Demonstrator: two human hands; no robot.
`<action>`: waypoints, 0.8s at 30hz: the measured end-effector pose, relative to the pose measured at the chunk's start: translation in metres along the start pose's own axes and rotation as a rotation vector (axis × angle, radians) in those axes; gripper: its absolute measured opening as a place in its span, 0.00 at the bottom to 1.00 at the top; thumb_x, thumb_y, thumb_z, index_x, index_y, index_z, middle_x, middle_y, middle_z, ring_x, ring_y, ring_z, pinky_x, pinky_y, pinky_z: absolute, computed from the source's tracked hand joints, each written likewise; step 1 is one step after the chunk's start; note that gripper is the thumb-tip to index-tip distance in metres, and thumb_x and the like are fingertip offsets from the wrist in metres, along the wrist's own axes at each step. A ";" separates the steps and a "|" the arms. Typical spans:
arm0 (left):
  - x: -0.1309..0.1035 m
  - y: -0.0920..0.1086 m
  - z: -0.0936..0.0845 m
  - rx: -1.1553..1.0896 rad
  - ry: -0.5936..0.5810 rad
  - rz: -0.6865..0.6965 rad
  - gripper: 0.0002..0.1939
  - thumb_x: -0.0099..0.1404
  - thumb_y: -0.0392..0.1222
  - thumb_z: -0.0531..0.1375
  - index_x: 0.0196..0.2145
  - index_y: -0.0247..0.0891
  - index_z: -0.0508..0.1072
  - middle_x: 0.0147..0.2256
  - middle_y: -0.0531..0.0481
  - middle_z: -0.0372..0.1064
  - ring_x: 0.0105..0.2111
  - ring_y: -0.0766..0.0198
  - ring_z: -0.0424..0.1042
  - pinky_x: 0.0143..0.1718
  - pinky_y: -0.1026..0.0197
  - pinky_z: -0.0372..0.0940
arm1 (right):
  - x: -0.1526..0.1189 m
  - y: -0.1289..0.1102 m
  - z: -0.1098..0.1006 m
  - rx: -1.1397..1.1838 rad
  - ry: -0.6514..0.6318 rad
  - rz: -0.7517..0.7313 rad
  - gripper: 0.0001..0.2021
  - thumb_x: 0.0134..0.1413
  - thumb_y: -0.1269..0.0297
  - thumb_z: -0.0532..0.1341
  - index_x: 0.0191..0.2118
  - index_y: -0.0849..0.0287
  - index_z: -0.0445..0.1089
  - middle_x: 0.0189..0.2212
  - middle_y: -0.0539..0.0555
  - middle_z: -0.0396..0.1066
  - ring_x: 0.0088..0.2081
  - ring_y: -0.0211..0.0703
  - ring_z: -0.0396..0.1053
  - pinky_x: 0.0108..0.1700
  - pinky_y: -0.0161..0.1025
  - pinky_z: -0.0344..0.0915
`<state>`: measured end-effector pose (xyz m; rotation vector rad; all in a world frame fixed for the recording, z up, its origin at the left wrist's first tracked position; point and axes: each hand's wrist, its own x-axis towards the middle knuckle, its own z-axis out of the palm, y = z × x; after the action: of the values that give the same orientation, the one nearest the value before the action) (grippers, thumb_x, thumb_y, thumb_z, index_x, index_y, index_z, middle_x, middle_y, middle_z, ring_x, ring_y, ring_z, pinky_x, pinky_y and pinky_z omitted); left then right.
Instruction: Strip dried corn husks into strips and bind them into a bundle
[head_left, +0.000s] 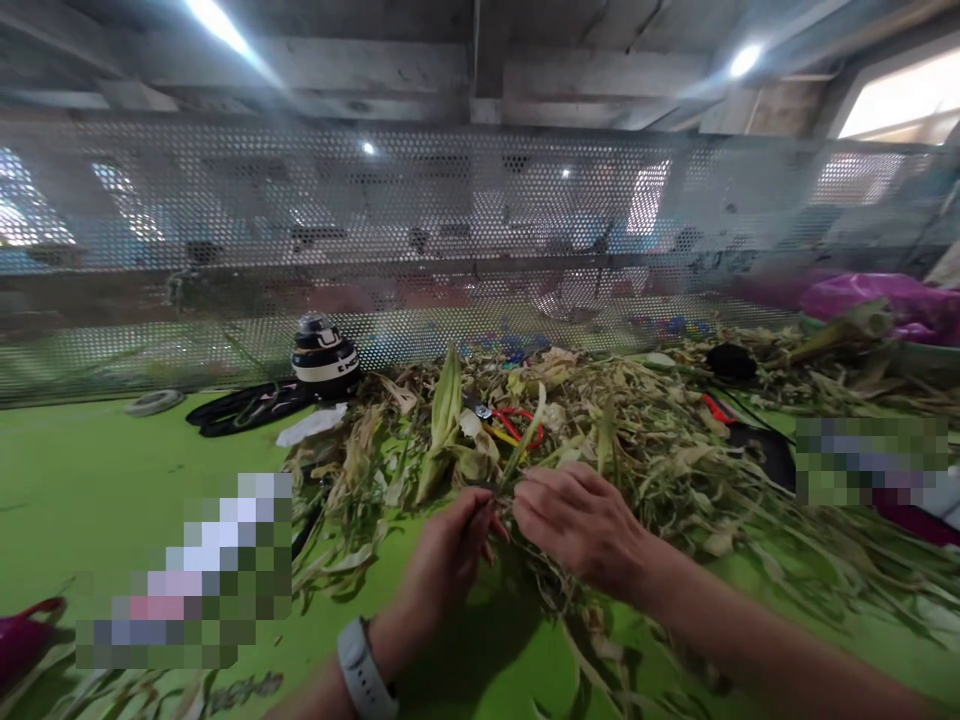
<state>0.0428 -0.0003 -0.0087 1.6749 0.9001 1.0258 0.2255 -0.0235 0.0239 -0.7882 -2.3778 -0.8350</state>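
Note:
My left hand point(463, 540), with a pale watch point(364, 668) on its wrist, is closed in a pinch low over the green table point(300, 670). Facing it, my right hand point(577, 520) has its fingers bent and pressed together. Thin, dark, strand-like material shows between the fingertips, too small and blurred to name. Just beyond the hands lies a heap of dry leaves and husks point(660, 490). A pale green husk-wrapped piece point(448, 400) leans upright in it. Beside that piece lie red looped handles point(529, 425), partly buried.
A black and white flask point(325, 358) stands at the back left, by a flat black item point(247, 405) and a pale ring point(154, 402). A perforated metal panel point(420, 220) closes the far edge. Purple plastic point(885, 300) lies far right. Blurred-out patches hide both sides.

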 end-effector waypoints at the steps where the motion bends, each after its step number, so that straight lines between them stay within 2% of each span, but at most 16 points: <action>1: 0.000 0.001 0.001 -0.024 0.013 0.002 0.09 0.61 0.46 0.54 0.26 0.41 0.66 0.22 0.51 0.65 0.20 0.64 0.63 0.23 0.63 0.59 | 0.001 -0.003 0.001 0.009 -0.020 0.012 0.07 0.58 0.73 0.52 0.36 0.63 0.68 0.37 0.55 0.69 0.43 0.44 0.61 0.45 0.41 0.54; 6: -0.001 0.004 0.003 -0.036 0.065 -0.018 0.08 0.62 0.46 0.53 0.28 0.41 0.66 0.23 0.51 0.65 0.24 0.62 0.64 0.28 0.62 0.60 | 0.001 -0.014 0.009 0.146 -0.144 0.149 0.10 0.60 0.72 0.49 0.30 0.61 0.65 0.25 0.52 0.64 0.28 0.40 0.59 0.34 0.39 0.51; 10: -0.001 0.003 -0.001 -0.088 0.043 -0.062 0.08 0.60 0.47 0.55 0.30 0.41 0.67 0.26 0.51 0.65 0.27 0.62 0.63 0.31 0.62 0.60 | 0.000 -0.014 0.014 0.267 -0.213 0.224 0.10 0.61 0.66 0.50 0.31 0.61 0.64 0.25 0.51 0.65 0.28 0.39 0.59 0.33 0.37 0.50; 13: 0.000 -0.001 -0.007 -0.232 -0.005 -0.185 0.07 0.60 0.46 0.54 0.33 0.40 0.66 0.28 0.52 0.65 0.27 0.65 0.62 0.28 0.65 0.58 | 0.000 -0.012 0.014 0.285 -0.239 0.277 0.10 0.61 0.65 0.51 0.31 0.60 0.64 0.25 0.51 0.66 0.28 0.39 0.60 0.32 0.37 0.50; 16: 0.000 -0.001 -0.009 -0.371 -0.035 -0.262 0.08 0.60 0.46 0.54 0.30 0.39 0.64 0.23 0.56 0.61 0.22 0.69 0.57 0.23 0.68 0.53 | 0.000 -0.012 0.013 0.321 -0.261 0.260 0.09 0.60 0.68 0.51 0.32 0.60 0.66 0.26 0.51 0.68 0.29 0.39 0.62 0.33 0.37 0.52; 19: -0.001 0.004 -0.006 -0.312 0.017 -0.257 0.12 0.59 0.50 0.57 0.29 0.38 0.64 0.19 0.60 0.53 0.19 0.71 0.51 0.20 0.69 0.48 | 0.002 -0.012 0.007 0.447 -0.289 0.300 0.06 0.57 0.67 0.53 0.32 0.59 0.67 0.27 0.51 0.70 0.30 0.38 0.64 0.34 0.36 0.54; 21: -0.002 0.007 -0.003 -0.266 0.030 -0.217 0.13 0.57 0.51 0.58 0.28 0.38 0.64 0.20 0.59 0.54 0.20 0.72 0.52 0.21 0.69 0.50 | 0.004 -0.011 0.004 0.575 -0.306 0.417 0.07 0.55 0.62 0.56 0.32 0.59 0.67 0.26 0.50 0.69 0.28 0.37 0.63 0.33 0.34 0.55; 24: -0.005 0.008 0.001 -0.230 -0.071 -0.134 0.12 0.57 0.50 0.59 0.28 0.38 0.66 0.24 0.55 0.61 0.25 0.68 0.60 0.27 0.67 0.58 | 0.005 -0.008 0.002 0.821 -0.294 0.710 0.15 0.57 0.54 0.53 0.30 0.61 0.66 0.23 0.49 0.66 0.25 0.35 0.62 0.27 0.32 0.55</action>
<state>0.0428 -0.0070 -0.0024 1.4303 0.8044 0.9354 0.2162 -0.0251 0.0227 -1.2831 -2.1051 0.5402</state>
